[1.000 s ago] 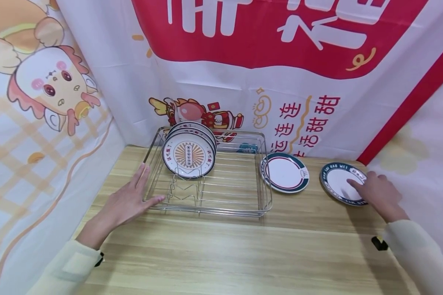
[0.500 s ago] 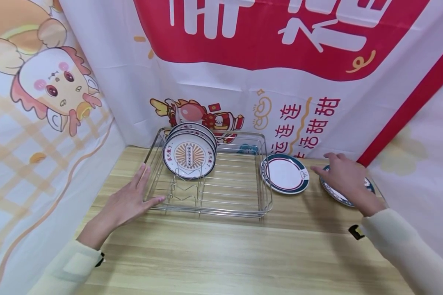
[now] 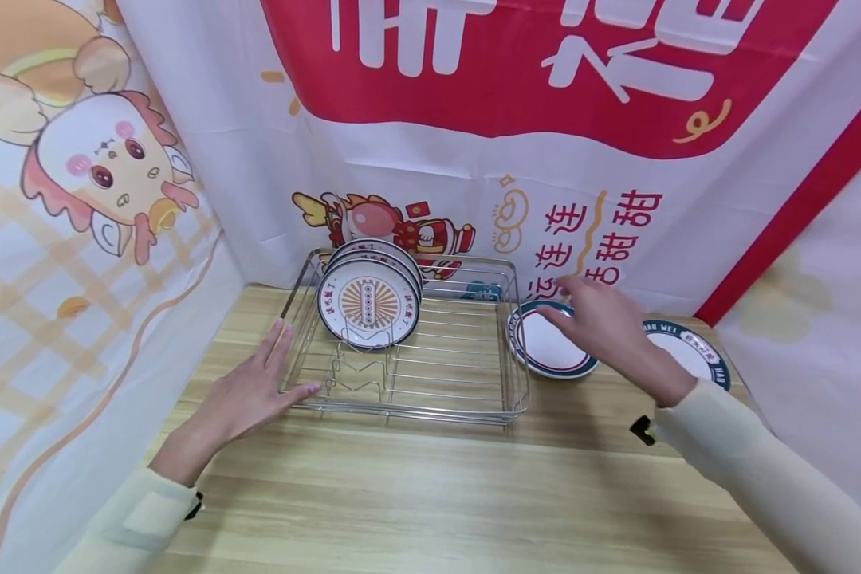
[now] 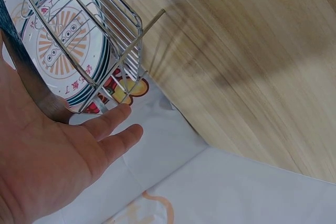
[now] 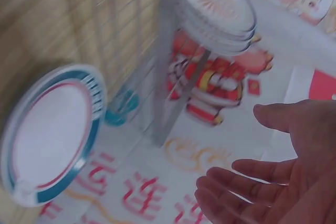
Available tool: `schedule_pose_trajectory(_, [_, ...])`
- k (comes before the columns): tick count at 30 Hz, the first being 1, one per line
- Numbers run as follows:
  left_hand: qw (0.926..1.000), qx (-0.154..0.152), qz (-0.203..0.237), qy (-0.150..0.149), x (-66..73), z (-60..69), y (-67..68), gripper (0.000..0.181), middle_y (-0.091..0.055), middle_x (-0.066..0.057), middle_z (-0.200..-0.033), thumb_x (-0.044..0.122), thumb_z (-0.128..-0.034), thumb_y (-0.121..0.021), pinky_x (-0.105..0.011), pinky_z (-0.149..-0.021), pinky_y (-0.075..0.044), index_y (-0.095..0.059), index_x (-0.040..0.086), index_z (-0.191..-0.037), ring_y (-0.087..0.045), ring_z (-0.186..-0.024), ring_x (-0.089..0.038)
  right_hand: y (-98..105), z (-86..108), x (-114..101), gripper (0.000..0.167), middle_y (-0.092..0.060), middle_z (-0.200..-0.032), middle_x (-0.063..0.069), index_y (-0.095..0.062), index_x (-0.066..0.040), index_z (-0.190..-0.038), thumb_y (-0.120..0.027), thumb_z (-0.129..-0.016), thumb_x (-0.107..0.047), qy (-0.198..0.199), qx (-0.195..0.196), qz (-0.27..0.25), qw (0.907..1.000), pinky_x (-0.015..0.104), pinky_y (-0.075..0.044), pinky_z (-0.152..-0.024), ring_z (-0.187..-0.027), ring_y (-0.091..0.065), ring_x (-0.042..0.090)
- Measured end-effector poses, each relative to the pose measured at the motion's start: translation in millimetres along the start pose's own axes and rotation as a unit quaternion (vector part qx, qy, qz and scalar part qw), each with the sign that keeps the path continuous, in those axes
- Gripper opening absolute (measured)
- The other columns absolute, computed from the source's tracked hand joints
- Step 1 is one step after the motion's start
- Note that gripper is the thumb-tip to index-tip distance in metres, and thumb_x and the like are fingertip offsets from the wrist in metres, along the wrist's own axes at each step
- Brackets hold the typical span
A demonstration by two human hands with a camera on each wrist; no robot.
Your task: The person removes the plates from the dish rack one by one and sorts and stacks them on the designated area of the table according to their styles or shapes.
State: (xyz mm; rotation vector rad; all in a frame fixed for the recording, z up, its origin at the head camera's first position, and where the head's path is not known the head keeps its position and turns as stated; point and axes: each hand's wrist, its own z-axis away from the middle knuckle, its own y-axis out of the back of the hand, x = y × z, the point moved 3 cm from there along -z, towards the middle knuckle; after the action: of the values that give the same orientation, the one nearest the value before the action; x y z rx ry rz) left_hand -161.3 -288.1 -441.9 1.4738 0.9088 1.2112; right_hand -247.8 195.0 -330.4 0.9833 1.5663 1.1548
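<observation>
My left hand (image 3: 247,399) rests at the left side of a silver wire dish rack (image 3: 430,412), fingers spread and straight. Several white plates (image 3: 368,304) with an orange sunburst print stand upright at the rack's left back; the left wrist view shows these plates (image 4: 63,45) through the wires. Over a green-rimmed plate (image 3: 548,347) just right of the rack hovers my right hand (image 3: 610,323), holding nothing. In the right wrist view that hand (image 5: 278,182) has loosely extended fingers, apart from the plate (image 5: 52,135).
Another plate with a dark teal lettered rim (image 3: 696,351) lies farther right, partly covered by my right forearm. Behind the wooden table (image 3: 430,494) hangs a printed cloth (image 3: 438,151); more cloth closes off the left and right sides.
My right hand has lifted from the far-right plate and moved left to above the green-rimmed plate. The left hand, the rack and its plates have stayed put.
</observation>
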Motion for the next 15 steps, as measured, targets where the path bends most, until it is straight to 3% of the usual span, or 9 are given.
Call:
schedule_pose_trajectory(10, [1.0, -0.004, 0.004, 0.0, 2.3, 0.2, -2.0, 0.109, 0.001, -0.025, -0.176, 0.072, -0.1018, -0.049, -0.072, -0.089, -0.055, 0.0, 0.002, -0.169, -0.046, -0.137, -0.062, 9, -26.2, -66, 0.056, -0.076, -0.124, 0.015, -0.068, -0.008, -0.137, -0.076, -0.097, -0.046, 0.071, -0.003, 0.001, 0.9975, 0.05, -0.063, -0.084, -0.106, -0.074, 0.033])
schedule_pose_trajectory(15, [1.0, -0.002, -0.002, 0.0, 1.1, -1.6, -1.6, 0.109, 0.002, -0.024, -0.176, 0.073, -0.1018, -0.048, -0.072, -0.089, -0.055, 0.001, 0.002, -0.169, -0.046, -0.137, -0.062, 5, -44.9, -95, 0.05, -0.076, -0.12, 0.012, -0.069, -0.008, -0.134, -0.075, -0.099, -0.044, 0.124, -0.018, -0.021, 0.9919, 0.047, -0.062, -0.088, -0.104, -0.074, 0.03])
